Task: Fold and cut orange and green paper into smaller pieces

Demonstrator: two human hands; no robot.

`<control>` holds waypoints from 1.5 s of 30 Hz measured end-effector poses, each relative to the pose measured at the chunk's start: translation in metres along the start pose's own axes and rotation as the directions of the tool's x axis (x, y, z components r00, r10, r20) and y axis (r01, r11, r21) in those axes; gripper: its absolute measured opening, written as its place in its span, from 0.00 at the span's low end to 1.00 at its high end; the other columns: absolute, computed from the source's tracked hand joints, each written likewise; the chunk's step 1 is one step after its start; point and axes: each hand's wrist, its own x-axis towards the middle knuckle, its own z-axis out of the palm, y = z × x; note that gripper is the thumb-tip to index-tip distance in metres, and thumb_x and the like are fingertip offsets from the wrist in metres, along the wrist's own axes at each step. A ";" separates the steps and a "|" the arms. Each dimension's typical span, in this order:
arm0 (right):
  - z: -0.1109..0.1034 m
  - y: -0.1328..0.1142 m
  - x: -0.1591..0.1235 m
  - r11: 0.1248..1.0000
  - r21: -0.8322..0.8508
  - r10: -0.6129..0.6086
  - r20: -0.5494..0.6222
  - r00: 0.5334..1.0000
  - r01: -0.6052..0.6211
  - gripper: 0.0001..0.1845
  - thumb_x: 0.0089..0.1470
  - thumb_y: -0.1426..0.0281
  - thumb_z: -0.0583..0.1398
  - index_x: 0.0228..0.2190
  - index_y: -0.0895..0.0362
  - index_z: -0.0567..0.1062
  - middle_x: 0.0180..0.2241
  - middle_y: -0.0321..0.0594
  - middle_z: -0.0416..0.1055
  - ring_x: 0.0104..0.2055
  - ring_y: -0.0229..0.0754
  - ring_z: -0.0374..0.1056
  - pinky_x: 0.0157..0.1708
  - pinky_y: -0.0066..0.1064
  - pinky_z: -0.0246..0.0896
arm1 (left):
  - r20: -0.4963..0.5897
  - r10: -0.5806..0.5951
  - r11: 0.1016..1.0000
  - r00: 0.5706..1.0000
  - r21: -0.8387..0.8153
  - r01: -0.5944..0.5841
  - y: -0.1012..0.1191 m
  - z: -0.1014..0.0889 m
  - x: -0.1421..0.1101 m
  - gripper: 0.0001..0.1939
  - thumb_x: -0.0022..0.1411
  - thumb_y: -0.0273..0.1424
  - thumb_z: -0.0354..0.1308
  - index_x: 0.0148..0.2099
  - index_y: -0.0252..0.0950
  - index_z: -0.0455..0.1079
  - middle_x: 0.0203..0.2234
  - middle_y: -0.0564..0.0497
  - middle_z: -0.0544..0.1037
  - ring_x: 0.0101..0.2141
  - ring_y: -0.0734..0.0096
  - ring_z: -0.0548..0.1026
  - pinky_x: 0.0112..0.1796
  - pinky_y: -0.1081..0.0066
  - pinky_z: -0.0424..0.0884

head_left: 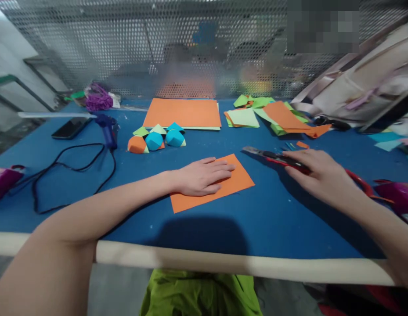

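My left hand [204, 176] lies flat, fingers stretched out, on an orange paper sheet [241, 180] in the middle of the blue table [256, 219]. My right hand [317, 173] rests to the right with its fingers laid over a red and black utility knife [269, 155], whose blade end points left. Whether the fingers grip the knife or just touch it is unclear. Three folded paper balls [156, 139] in orange, blue and green sit beyond the left hand.
A larger orange sheet [184, 113] lies at the back centre, with green and orange paper scraps [272, 115] to its right. A glue gun [108, 129] with black cable [68, 169] and a phone [70, 127] are at the left. Wire mesh [124, 44] walls the back. Bags [365, 83] stand right.
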 end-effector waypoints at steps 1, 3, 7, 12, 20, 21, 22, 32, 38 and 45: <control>0.004 0.008 0.003 0.998 -0.046 -0.027 0.080 0.996 0.030 0.18 0.59 0.65 0.54 0.46 0.58 0.76 0.42 0.52 0.76 0.45 0.55 0.71 0.44 0.48 0.67 | -0.027 0.006 1.000 1.000 0.016 -0.005 0.000 0.000 0.000 0.22 0.70 0.35 0.42 0.62 0.32 0.62 0.66 0.40 0.59 0.67 0.59 0.53 0.64 0.56 0.48; 0.008 0.017 0.013 0.989 -0.116 -0.067 0.203 0.977 0.092 0.18 0.58 0.67 0.52 0.44 0.59 0.77 0.43 0.53 0.76 0.44 0.55 0.72 0.42 0.47 0.67 | -0.075 0.030 0.998 0.997 0.052 -0.026 0.000 0.001 0.000 0.19 0.70 0.34 0.43 0.57 0.32 0.66 0.63 0.38 0.64 0.65 0.56 0.57 0.62 0.56 0.53; 0.003 -0.003 0.047 0.987 -0.087 -0.114 0.235 0.965 0.138 0.20 0.60 0.64 0.51 0.43 0.61 0.78 0.49 0.55 0.73 0.50 0.58 0.69 0.48 0.51 0.63 | -0.101 0.066 0.994 0.993 0.094 -0.056 0.000 0.002 -0.001 0.17 0.70 0.34 0.46 0.55 0.31 0.67 0.60 0.37 0.68 0.63 0.53 0.61 0.61 0.55 0.56; 0.015 -0.054 0.094 0.960 0.230 -0.257 0.479 0.839 0.163 0.18 0.58 0.69 0.54 0.47 0.57 0.75 0.52 0.51 0.71 0.55 0.52 0.65 0.54 0.43 0.59 | -0.126 0.050 0.994 0.991 0.103 -0.037 0.002 0.001 -0.004 0.16 0.69 0.32 0.47 0.55 0.32 0.66 0.60 0.38 0.68 0.63 0.54 0.62 0.61 0.54 0.57; 0.041 -0.057 0.121 0.966 0.237 -0.229 0.583 0.780 0.107 0.20 0.47 0.68 0.60 0.44 0.60 0.74 0.42 0.51 0.72 0.40 0.49 0.70 0.38 0.34 0.63 | -0.209 0.122 0.985 0.970 0.144 -0.093 0.003 -0.001 -0.004 0.15 0.69 0.32 0.47 0.52 0.31 0.68 0.53 0.35 0.75 0.57 0.55 0.69 0.57 0.56 0.64; 0.040 -0.056 0.120 0.966 0.242 -0.222 0.590 0.776 0.093 0.19 0.47 0.68 0.60 0.43 0.60 0.74 0.42 0.50 0.72 0.39 0.47 0.69 0.36 0.33 0.62 | -0.211 0.124 0.985 0.969 0.147 -0.094 0.003 -0.001 -0.004 0.15 0.69 0.32 0.47 0.51 0.31 0.68 0.53 0.36 0.75 0.57 0.55 0.70 0.57 0.57 0.64; 0.039 -0.055 0.120 0.966 0.248 -0.216 0.596 0.773 0.078 0.18 0.47 0.68 0.60 0.42 0.59 0.74 0.41 0.48 0.72 0.38 0.46 0.69 0.34 0.31 0.61 | -0.211 0.125 0.984 0.969 0.149 -0.094 0.003 -0.001 -0.004 0.14 0.69 0.32 0.48 0.51 0.31 0.68 0.53 0.36 0.75 0.57 0.55 0.69 0.57 0.57 0.64; 0.037 -0.066 0.115 0.961 0.276 -0.186 0.546 0.817 0.035 0.09 0.47 0.72 0.59 0.34 0.58 0.72 0.41 0.47 0.71 0.44 0.47 0.65 0.41 0.32 0.57 | -0.225 0.139 0.981 0.964 0.163 -0.104 0.004 -0.003 -0.006 0.13 0.68 0.31 0.48 0.50 0.32 0.68 0.51 0.37 0.75 0.55 0.55 0.70 0.56 0.56 0.65; 0.034 -0.064 0.117 0.962 0.265 -0.112 0.592 0.798 -0.061 0.11 0.48 0.71 0.58 0.37 0.57 0.73 0.34 0.41 0.73 0.32 0.41 0.66 0.29 0.29 0.54 | -0.227 0.136 0.980 0.964 0.173 -0.098 0.007 -0.006 -0.005 0.14 0.69 0.32 0.46 0.49 0.32 0.69 0.50 0.37 0.76 0.53 0.55 0.72 0.54 0.55 0.67; 0.038 -0.067 0.117 0.955 0.295 -0.135 0.548 0.826 -0.039 0.01 0.47 0.73 0.59 0.27 0.57 0.71 0.37 0.43 0.71 0.38 0.42 0.65 0.35 0.30 0.56 | -0.273 0.158 0.975 0.949 0.194 -0.106 0.009 -0.008 -0.005 0.13 0.69 0.30 0.45 0.46 0.32 0.70 0.49 0.36 0.75 0.51 0.56 0.72 0.54 0.56 0.67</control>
